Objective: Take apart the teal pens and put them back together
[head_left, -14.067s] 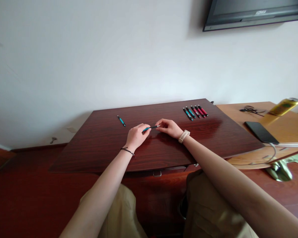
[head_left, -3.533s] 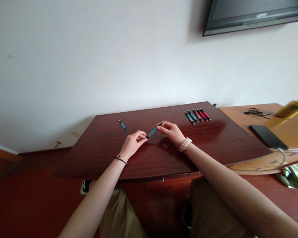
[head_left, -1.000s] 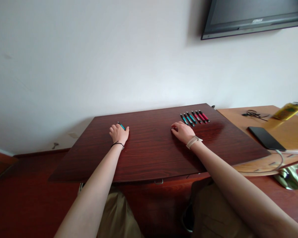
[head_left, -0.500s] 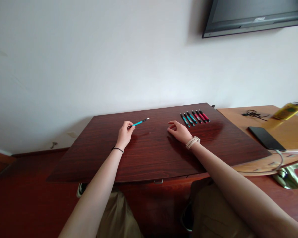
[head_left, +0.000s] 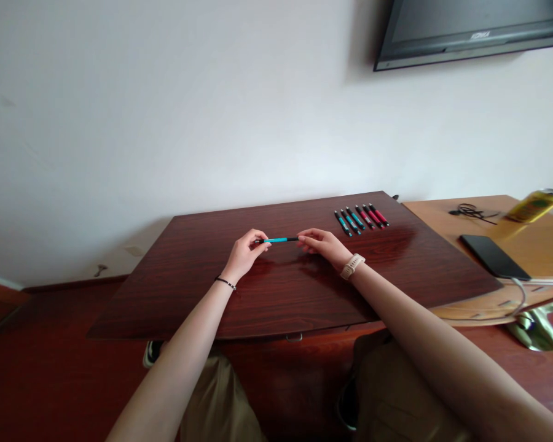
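Note:
A teal and black pen is stretched level between my two hands, above the dark wooden table. My left hand pinches its left end between thumb and fingers. At the right, black end, the fingertips of my right hand are closed on the pen's tip, which they hide. Beyond my right hand several pens lie side by side in a slanted row: teal pens on the left and red pens on the right.
A lighter wooden desk adjoins on the right, with a black phone on a cable, a coiled black cord and a yellow can. Behind the table is a white wall, with a television mounted high on the right.
My left hand has brought the pen right and slightly nearer, turning it level. My right hand has shifted left and closed on the pen's other end.

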`<state>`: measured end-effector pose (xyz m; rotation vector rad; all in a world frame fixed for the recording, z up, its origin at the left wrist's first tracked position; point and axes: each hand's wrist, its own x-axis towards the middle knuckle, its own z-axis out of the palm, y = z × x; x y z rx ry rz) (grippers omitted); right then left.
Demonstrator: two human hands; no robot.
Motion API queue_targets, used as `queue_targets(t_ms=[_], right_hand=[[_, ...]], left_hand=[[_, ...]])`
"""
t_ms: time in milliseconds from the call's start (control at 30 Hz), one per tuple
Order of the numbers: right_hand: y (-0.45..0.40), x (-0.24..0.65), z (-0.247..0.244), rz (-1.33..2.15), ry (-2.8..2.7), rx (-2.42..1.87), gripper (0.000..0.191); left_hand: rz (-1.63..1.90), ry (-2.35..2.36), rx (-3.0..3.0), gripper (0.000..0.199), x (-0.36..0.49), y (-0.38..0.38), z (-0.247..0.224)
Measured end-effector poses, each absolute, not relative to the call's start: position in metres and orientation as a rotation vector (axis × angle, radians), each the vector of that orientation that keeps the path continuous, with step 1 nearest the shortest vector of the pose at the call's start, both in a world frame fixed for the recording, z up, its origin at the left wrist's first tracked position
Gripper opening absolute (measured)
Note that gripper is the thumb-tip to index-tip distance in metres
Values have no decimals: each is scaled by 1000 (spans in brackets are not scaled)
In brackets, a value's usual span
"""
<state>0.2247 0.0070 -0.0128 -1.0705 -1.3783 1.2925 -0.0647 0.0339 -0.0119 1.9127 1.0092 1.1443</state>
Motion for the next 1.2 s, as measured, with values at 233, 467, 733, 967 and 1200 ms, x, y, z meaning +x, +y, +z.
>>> queue_targets(t_ms=[233,467,733,967,1200], right_hand=[[10,224,-16,1256,-1249,-1102,46],[13,227,-21,1253,-1215,-1142,56],[14,228,-23,1217,-1311,-1199,61],[15,228,-25,1183,-1357,-1154,54],[15,229,-22,1183,-1316,-1095,47]], left_hand=[[1173,1029,1910,28,-62,34,-13],[1219,1054,1902,27,-64,36,-12],[1188,1041,1868,30,-67,39,-17],[1204,1042,1781,34,-67,41,-16],[1187,1051,1780,32,-67,38,-12]])
